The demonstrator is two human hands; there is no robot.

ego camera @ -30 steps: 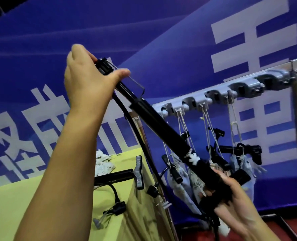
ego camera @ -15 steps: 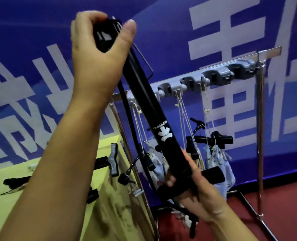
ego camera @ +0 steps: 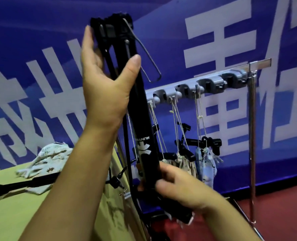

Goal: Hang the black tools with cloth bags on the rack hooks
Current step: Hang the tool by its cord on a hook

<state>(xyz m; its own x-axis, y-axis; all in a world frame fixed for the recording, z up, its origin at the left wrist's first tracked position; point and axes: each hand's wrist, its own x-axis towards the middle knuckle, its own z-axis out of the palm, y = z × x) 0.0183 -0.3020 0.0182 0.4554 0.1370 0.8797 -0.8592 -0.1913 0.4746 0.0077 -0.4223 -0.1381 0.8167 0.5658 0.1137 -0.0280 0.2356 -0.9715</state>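
I hold a long black tool (ego camera: 140, 119) nearly upright in front of the rack. A wire loop (ego camera: 144, 54) sticks out near its top end. My left hand (ego camera: 106, 84) cups its upper part, thumb on the front and fingers behind. Lower down, my right hand (ego camera: 180, 188) grips its bottom end. The grey hook rail (ego camera: 212, 84) runs behind, up to the right. Several black tools with cloth bags (ego camera: 205, 159) hang from it by strings. Another black tool (ego camera: 22, 185) and a cloth bag (ego camera: 48, 157) lie on the yellow table (ego camera: 14, 214).
A blue banner with white characters (ego camera: 213, 40) covers the wall behind. The rack's metal upright post (ego camera: 251, 145) stands at the right on a red floor (ego camera: 283, 206). The two rightmost hooks (ego camera: 231, 80) on the rail carry nothing.
The black tool has swung from a slant to nearly upright. My left hand slid down from its top end, and the view shifted right and closer to the rack.
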